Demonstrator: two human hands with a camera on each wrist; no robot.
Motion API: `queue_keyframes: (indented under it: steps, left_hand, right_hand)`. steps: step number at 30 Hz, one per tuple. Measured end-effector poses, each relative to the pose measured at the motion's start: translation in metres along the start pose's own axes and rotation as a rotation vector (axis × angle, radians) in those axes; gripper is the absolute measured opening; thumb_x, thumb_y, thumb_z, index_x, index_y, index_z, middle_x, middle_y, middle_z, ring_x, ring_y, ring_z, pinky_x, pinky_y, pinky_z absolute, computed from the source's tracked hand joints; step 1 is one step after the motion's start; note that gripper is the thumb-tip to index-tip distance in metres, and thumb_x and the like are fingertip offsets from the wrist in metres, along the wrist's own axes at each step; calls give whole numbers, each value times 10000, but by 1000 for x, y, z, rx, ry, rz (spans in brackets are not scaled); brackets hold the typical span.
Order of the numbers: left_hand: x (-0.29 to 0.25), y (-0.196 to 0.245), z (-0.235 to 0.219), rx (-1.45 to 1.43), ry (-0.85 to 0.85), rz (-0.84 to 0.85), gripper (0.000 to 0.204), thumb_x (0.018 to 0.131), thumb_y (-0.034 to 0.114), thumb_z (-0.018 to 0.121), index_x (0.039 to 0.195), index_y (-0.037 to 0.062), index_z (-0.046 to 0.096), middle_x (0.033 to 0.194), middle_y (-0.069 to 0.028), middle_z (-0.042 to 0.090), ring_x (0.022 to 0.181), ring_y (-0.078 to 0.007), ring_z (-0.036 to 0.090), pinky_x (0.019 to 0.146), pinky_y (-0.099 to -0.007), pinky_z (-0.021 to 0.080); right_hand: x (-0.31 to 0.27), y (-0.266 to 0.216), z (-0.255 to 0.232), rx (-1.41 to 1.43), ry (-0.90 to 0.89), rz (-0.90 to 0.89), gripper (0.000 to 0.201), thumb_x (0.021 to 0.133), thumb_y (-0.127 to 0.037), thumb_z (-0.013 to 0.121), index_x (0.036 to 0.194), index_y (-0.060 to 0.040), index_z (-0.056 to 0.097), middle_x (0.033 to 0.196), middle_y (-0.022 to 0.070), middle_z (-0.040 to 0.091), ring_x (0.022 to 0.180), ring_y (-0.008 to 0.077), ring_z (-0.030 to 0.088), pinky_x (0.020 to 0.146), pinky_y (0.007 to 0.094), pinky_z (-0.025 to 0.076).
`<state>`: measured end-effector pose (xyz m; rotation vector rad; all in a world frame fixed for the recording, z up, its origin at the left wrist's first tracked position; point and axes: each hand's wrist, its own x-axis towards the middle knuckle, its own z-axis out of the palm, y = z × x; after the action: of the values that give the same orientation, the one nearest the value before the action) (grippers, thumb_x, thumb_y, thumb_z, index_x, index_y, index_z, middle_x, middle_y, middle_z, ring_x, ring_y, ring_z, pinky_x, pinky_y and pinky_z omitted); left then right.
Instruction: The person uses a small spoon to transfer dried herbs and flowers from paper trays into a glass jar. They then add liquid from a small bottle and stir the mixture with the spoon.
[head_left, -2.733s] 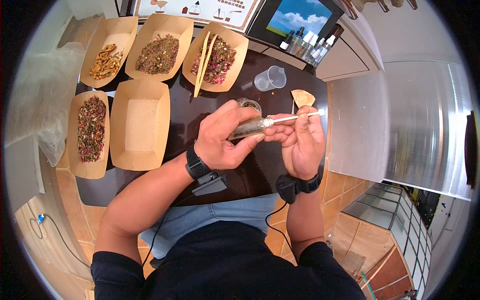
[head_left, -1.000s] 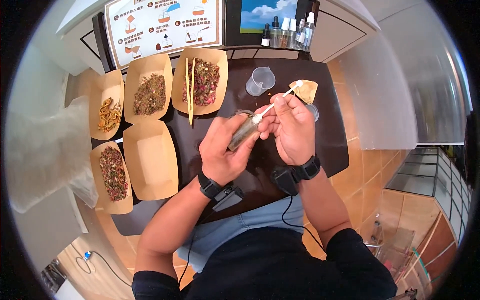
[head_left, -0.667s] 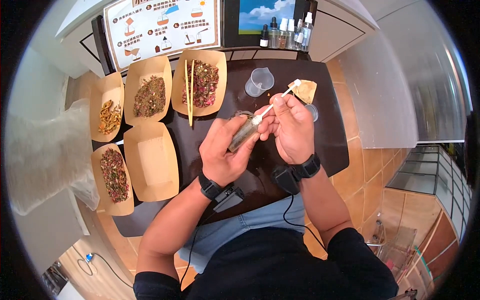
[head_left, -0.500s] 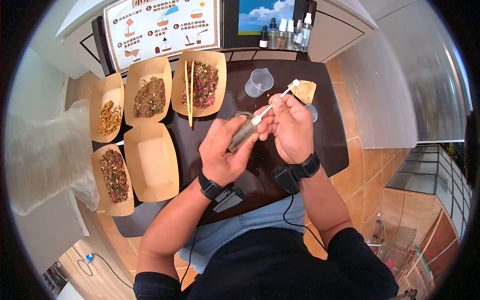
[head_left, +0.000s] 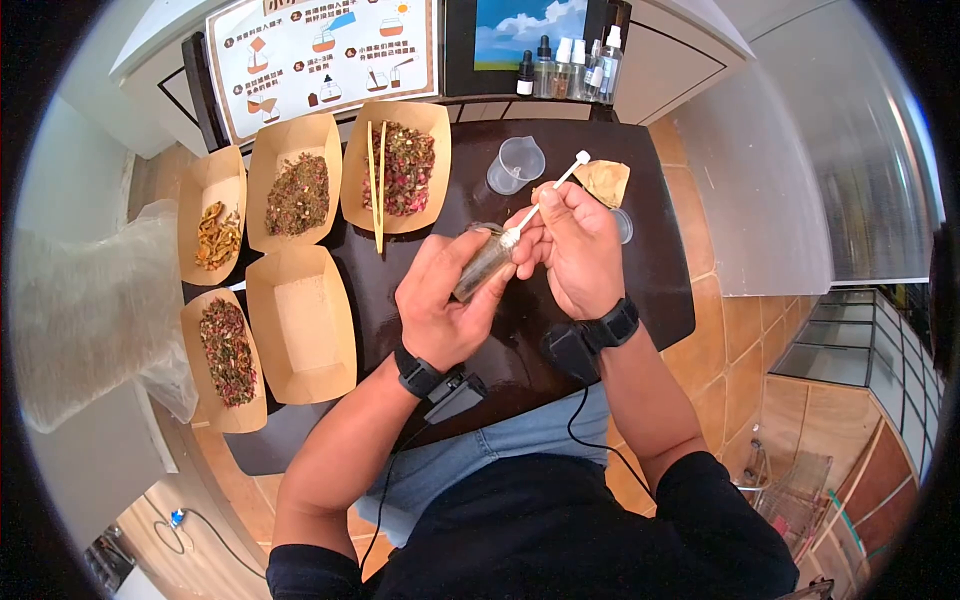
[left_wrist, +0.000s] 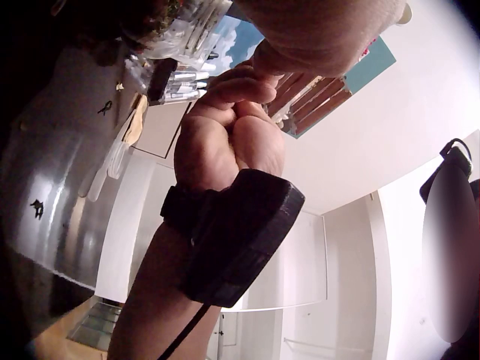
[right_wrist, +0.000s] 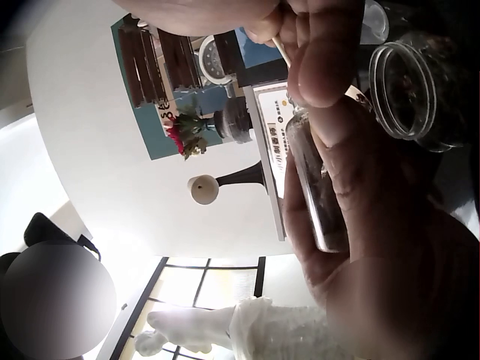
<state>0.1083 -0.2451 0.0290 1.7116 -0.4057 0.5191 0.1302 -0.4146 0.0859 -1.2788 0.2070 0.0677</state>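
My left hand [head_left: 440, 305] grips a small clear glass vial [head_left: 484, 268] with dark contents, tilted with its mouth up towards the right. The right wrist view shows the vial [right_wrist: 321, 191] lying along the left fingers. My right hand [head_left: 588, 260] pinches a thin white stick [head_left: 540, 208] with a small white knob at its outer end. The stick's lower end sits at the vial's mouth, and the right fingertips are right beside that mouth. Partly hidden behind the left hand in the head view is an open glass jar [right_wrist: 405, 90] with dark contents.
Several paper trays stand at left; one holds dried rosebuds [head_left: 412, 165] with yellow tweezers [head_left: 377, 190] across it. A clear plastic beaker [head_left: 516, 165] and a brownish folded paper [head_left: 604, 182] lie beyond the hands. Small bottles [head_left: 570, 75] line the back, beside an instruction sheet [head_left: 325, 60].
The vial has turned from nearly level to a steeper tilt, mouth up. The white stick has swung more upright, its knob shifting left. Both hands keep their holds. The head view has shifted.
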Motion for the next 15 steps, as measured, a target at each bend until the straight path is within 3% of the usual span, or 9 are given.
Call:
queue_keyframes:
  steps: [15]
  left_hand:
    - [0,0,0,34,15,-27,384,861,88,894,1202,7,736,959,-145,720,811,-271,700,728,-360,553]
  right_hand:
    - [-6,7,7,42,73,-41,267,1187,-236,480,1123,14,547,974,200,740,677,153,712,568,272,608]
